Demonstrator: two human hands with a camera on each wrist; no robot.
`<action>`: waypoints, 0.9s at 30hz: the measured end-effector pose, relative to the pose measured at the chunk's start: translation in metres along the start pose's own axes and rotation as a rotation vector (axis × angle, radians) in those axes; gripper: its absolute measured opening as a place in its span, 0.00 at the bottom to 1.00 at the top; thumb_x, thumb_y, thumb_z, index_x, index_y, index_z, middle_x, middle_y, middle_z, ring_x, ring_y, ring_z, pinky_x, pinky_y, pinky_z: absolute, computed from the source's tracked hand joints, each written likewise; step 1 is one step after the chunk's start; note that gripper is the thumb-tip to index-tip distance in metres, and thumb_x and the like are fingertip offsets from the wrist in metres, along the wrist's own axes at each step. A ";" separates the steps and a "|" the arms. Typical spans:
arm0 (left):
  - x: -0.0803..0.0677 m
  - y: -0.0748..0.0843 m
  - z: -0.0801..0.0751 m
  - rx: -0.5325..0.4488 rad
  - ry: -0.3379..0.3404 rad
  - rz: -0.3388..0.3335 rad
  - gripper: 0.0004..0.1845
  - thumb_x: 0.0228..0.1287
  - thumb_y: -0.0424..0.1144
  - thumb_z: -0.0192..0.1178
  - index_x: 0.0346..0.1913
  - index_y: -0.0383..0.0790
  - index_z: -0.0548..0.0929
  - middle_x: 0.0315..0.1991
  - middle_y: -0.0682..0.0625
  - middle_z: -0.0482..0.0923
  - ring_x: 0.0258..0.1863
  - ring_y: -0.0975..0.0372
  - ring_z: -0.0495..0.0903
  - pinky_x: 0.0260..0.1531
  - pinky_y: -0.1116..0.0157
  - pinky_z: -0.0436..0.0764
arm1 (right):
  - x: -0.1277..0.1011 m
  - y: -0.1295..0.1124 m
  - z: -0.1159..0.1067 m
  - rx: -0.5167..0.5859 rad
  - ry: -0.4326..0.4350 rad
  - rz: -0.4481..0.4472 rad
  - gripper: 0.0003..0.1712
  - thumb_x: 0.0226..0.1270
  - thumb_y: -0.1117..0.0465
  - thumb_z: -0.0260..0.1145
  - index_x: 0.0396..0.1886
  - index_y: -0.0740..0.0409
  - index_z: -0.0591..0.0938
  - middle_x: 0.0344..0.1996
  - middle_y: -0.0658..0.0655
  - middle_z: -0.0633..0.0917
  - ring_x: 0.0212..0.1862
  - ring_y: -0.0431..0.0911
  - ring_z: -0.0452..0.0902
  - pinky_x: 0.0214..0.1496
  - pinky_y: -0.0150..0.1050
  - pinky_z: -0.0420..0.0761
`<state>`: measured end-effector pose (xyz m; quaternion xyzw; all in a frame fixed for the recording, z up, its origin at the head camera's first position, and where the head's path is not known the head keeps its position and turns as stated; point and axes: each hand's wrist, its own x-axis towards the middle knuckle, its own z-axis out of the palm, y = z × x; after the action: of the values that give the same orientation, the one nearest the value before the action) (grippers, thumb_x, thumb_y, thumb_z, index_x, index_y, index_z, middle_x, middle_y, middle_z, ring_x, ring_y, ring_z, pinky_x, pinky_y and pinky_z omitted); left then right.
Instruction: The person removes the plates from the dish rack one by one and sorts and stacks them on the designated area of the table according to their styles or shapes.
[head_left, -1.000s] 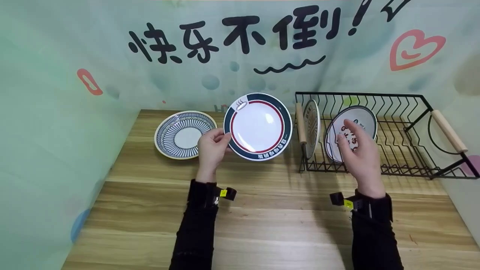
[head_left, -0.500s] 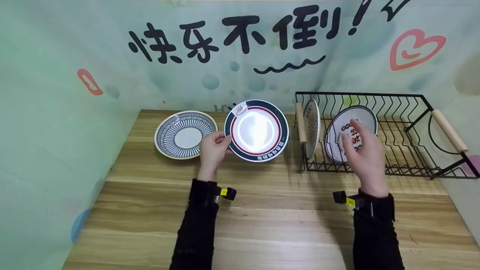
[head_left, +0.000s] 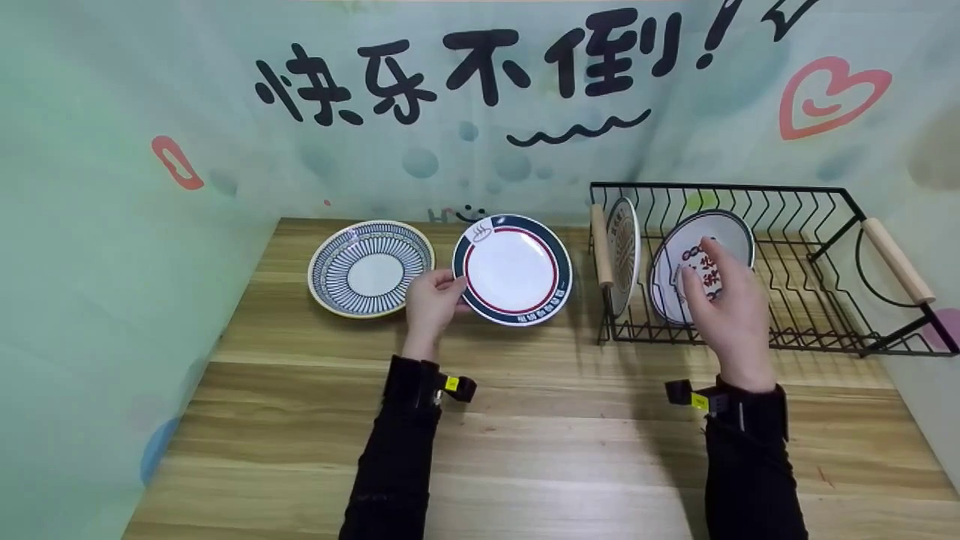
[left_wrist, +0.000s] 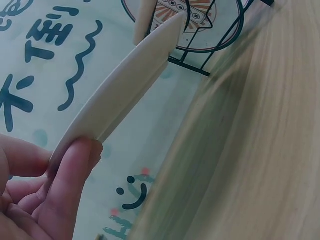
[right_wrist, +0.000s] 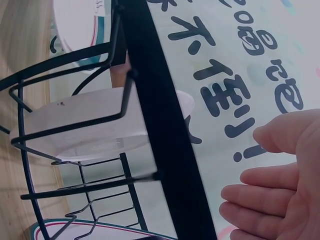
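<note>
Left hand (head_left: 433, 309) only has the plate (head_left: 512, 270) pinched by its left rim, so I'd worry about it tipping or slipping; swing it right carelessly and it could clip the rack (head_left: 720, 187). Right hand (head_left: 731, 319) is empty, thumb apart. The plate's over the table (head_left: 525, 465), left of the rack: glossy white, dark band, red ring.

- left hand (head_left: 433, 306) pinching the blue-rimmed plate (head_left: 512, 270) at its left edge, and there's its white face, tilted up
- striped dish (head_left: 377, 275) just left, flat on the table (head_left: 525, 450)
- over right, right hand (head_left: 729, 319), fingers apart, in front of the lettered plate (head_left: 684, 244) leaning in the rack (head_left: 836, 239)
- patterned plate (head_left: 624, 255) on edge, rack's left end
- black writing (head_left: 490, 71) across the backdrop (head_left: 360, 180)
</note>
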<state>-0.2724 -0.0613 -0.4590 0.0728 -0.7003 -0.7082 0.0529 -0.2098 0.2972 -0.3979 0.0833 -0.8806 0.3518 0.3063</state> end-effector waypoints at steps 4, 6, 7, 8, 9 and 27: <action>0.001 -0.004 0.001 -0.023 -0.010 -0.022 0.12 0.65 0.25 0.60 0.47 0.17 0.80 0.38 0.28 0.83 0.21 0.60 0.83 0.24 0.63 0.86 | 0.000 -0.001 -0.002 0.002 -0.004 0.026 0.27 0.69 0.65 0.64 0.65 0.70 0.73 0.62 0.70 0.76 0.64 0.64 0.69 0.71 0.54 0.64; 0.002 -0.006 0.001 -0.031 -0.010 -0.032 0.11 0.65 0.24 0.60 0.47 0.17 0.80 0.38 0.28 0.83 0.21 0.60 0.82 0.24 0.61 0.86 | 0.000 -0.002 -0.003 0.003 -0.010 0.045 0.28 0.69 0.64 0.64 0.66 0.70 0.72 0.62 0.70 0.76 0.64 0.64 0.69 0.71 0.54 0.63; 0.002 -0.007 0.001 -0.035 -0.007 -0.038 0.11 0.65 0.24 0.60 0.46 0.17 0.80 0.38 0.29 0.83 0.20 0.60 0.82 0.25 0.61 0.87 | 0.000 -0.002 -0.004 0.002 -0.013 0.055 0.28 0.69 0.64 0.64 0.66 0.70 0.72 0.62 0.70 0.75 0.65 0.64 0.69 0.71 0.55 0.63; 0.003 -0.008 0.001 -0.039 -0.005 -0.043 0.11 0.65 0.24 0.60 0.46 0.17 0.80 0.38 0.29 0.83 0.20 0.60 0.82 0.25 0.60 0.87 | 0.000 -0.002 -0.005 0.000 -0.014 0.066 0.28 0.69 0.64 0.64 0.66 0.69 0.72 0.62 0.70 0.75 0.65 0.64 0.68 0.71 0.55 0.63; 0.003 -0.008 0.001 -0.043 -0.003 -0.047 0.11 0.64 0.24 0.60 0.46 0.17 0.80 0.37 0.29 0.83 0.20 0.61 0.82 0.25 0.59 0.87 | 0.000 -0.003 -0.006 -0.003 -0.017 0.078 0.28 0.70 0.63 0.64 0.67 0.69 0.72 0.63 0.70 0.75 0.65 0.64 0.68 0.71 0.55 0.63; 0.005 -0.018 0.003 -0.054 0.017 -0.086 0.08 0.64 0.24 0.60 0.42 0.19 0.79 0.32 0.36 0.82 0.19 0.61 0.80 0.23 0.61 0.86 | 0.001 0.007 -0.019 -0.026 0.029 0.156 0.29 0.72 0.60 0.62 0.69 0.65 0.70 0.66 0.67 0.73 0.68 0.61 0.65 0.74 0.50 0.59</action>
<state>-0.2773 -0.0592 -0.4770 0.1075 -0.6766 -0.7278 0.0303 -0.2038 0.3154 -0.3904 0.0053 -0.8844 0.3642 0.2919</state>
